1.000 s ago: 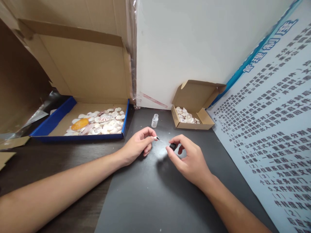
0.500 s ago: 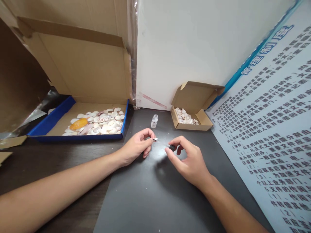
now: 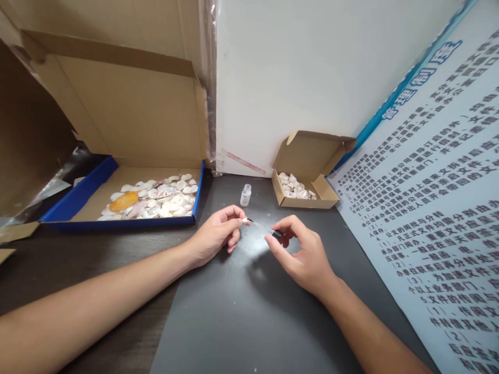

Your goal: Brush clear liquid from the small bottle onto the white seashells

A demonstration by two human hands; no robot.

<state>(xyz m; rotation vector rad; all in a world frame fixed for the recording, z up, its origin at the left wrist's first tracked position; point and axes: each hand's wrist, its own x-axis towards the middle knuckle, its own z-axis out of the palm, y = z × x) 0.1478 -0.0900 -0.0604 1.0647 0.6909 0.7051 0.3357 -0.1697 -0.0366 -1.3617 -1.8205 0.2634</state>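
Left hand (image 3: 218,234): thumb and forefinger clamped on a small white piece (image 3: 245,221). Right hand (image 3: 306,254): fingers clamped on a black cap (image 3: 277,235), at the piece's four o'clock. From the left hand, an open bottle (image 3: 245,196) stands at one, a blue shell box (image 3: 136,224) at ten.

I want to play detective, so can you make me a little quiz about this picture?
1. True or false: the little bottle is lying on its side.
2. Which colour is the big shell that stands out in the blue box? a) green b) orange c) black
3. Fill in the blank: the small black cap is held by the ____.

Key: 1. false; 2. b; 3. right hand
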